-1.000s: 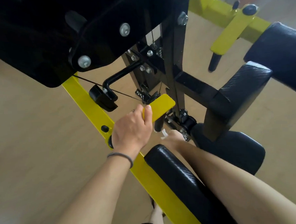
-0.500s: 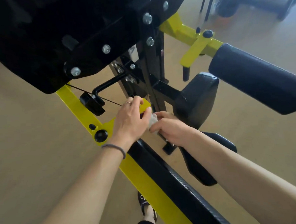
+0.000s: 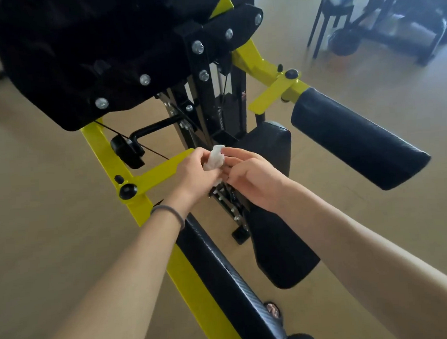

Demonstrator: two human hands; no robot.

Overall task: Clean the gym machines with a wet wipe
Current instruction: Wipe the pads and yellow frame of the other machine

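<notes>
So you've got the wipe (image 3: 214, 158) bunched up between both hands, right over the middle of the machine. Your left hand (image 3: 195, 175) is curled around its lower part and your right hand (image 3: 254, 179) is pinching it from the other side, fingertips touching the left. Neither hand is on the machine itself, so this looks like a pause in the wiping to refold or pass the wipe, not a stroke.

The yellow lever (image 3: 162, 169) sits just beside your left knuckles, and the black pad (image 3: 359, 137) on the right is well apart from both hands. Can't tell from here which bits are already clean.

For the next move I'd say: settle the wipe in one hand with a fresh face outward, flatten it a bit so it's not a wad, then press it onto a surface. Watch the thin cable (image 3: 147, 147) and bolts near the lever, they could snag it.
</notes>
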